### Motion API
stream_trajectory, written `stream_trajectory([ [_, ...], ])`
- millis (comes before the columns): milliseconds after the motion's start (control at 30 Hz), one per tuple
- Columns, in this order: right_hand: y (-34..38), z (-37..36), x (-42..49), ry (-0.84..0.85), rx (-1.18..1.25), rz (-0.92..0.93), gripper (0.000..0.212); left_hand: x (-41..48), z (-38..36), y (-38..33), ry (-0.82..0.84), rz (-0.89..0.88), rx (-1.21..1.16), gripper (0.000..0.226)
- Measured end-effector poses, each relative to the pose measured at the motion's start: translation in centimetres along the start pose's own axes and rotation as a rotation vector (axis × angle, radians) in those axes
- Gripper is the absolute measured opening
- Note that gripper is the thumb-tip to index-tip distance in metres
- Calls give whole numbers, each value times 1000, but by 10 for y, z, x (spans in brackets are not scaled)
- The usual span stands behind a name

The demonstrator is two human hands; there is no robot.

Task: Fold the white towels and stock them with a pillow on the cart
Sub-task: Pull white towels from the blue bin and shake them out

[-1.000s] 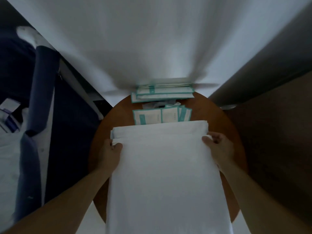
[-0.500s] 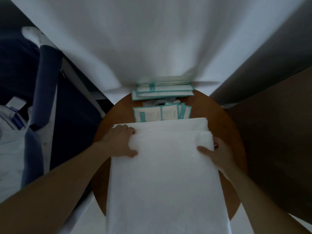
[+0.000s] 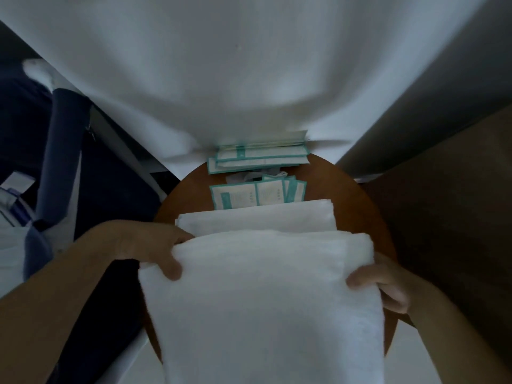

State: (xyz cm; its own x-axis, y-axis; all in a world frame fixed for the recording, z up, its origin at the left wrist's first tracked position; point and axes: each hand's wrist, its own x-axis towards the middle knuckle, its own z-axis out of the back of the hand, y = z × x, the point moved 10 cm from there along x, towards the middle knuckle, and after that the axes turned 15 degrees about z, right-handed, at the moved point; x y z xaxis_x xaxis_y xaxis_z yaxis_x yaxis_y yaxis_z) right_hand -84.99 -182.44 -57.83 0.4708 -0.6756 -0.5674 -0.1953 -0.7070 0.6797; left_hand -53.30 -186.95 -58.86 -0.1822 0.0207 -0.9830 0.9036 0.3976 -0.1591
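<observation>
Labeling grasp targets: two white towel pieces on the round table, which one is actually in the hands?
The near, upper towel: left hand and right hand grip its side edges. The folded towel behind it lies flat on the table, ungripped.

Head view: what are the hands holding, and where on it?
Both grip the white towel by its side edges near the folded far end: left hand on the left edge, right hand on the right.

two bare forearms — no sleeves, no watch or rings visible; left hand (image 3: 144, 245), right hand (image 3: 388, 286) ungloved
</observation>
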Motion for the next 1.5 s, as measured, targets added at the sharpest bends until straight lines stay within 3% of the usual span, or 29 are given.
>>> stream_trajectory([
  [67, 14, -1, -2, -39, 38, 33, 62, -16, 6, -8, 80, -62, -181, 48],
  [100, 19, 5, 1, -100, 29, 55, 63, -15, 16, -12, 36, -77, -242, 45],
  [233, 14, 51, 36, -480, -147, 103, 47, 20, 65, -7, -493, -54, -316, 36],
  [367, -2, 70, 50, -692, -174, 69, 33, 51, 71, 12, -712, -36, -475, 45],
  [533, -1, 53, 54, -485, -69, -12, 33, 48, 69, 13, -714, -69, -449, 39],
  [667, 3, 50, 58, -414, -201, -58, 36, 38, 74, -1, -710, -99, -335, 22],
  [800, 16, 41, 57, -312, -191, 45, 34, 24, 82, 0, -676, -164, -498, 14],
  [900, 6, 58, 58, -432, -181, 73, 40, 31, 78, 16, -751, -157, -670, 18],
  [1033, -5, 85, 63, -732, -386, 108, 47, 50, 69, 18, -941, -89, -477, 38],
  [1100, 0, 86, 63, -801, -526, 156, 50, 48, 67, 13, -1042, -47, -349, 45],
  [1233, 7, 68, 41, -843, -959, 232, 64, 16, 46, -12, -1384, -31, 169, 59],
  [1300, -1, 45, 32, -767, -1262, 259, 72, 22, 15, -26, -1339, -125, 366, 77],
  [1400, -26, 4, 27, -582, -1625, 317, 69, 48, -46, -32, -1108, -218, 585, 87],
  [1500, -60, -14, 25, -406, -1763, 135, 65, 65, -71, -15, -892, -120, 643, 95],
])
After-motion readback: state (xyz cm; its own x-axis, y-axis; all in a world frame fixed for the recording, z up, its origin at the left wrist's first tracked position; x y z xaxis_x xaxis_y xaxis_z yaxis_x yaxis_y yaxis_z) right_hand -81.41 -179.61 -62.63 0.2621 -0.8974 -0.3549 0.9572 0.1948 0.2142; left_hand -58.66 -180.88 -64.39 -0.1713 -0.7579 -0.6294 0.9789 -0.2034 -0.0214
